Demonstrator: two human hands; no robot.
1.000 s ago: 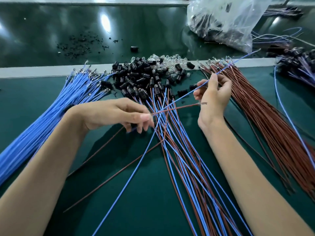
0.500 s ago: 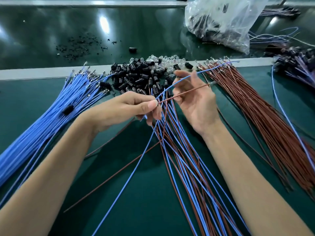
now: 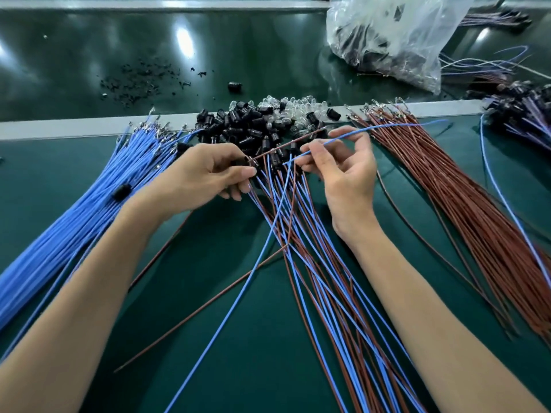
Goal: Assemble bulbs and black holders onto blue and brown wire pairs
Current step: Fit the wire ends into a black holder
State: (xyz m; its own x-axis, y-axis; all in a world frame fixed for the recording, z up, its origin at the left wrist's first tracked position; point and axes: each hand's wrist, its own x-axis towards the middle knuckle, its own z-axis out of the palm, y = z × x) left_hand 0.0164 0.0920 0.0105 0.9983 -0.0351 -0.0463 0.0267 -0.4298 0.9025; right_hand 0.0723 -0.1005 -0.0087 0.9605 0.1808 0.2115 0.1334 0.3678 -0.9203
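Blue thin insulated wire (image 3: 387, 126) is pinched in the fingertips of my right hand (image 3: 346, 174), just on the near side of the black plastic holder heap (image 3: 238, 126). My left hand (image 3: 205, 174) pinches the thin brown wire (image 3: 286, 145). I'd level both far tips before threading one holder.

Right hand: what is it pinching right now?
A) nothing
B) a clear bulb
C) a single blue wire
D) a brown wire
C: the right hand pinches a single blue wire between thumb and fingers, while the brown wire is held by the left hand.
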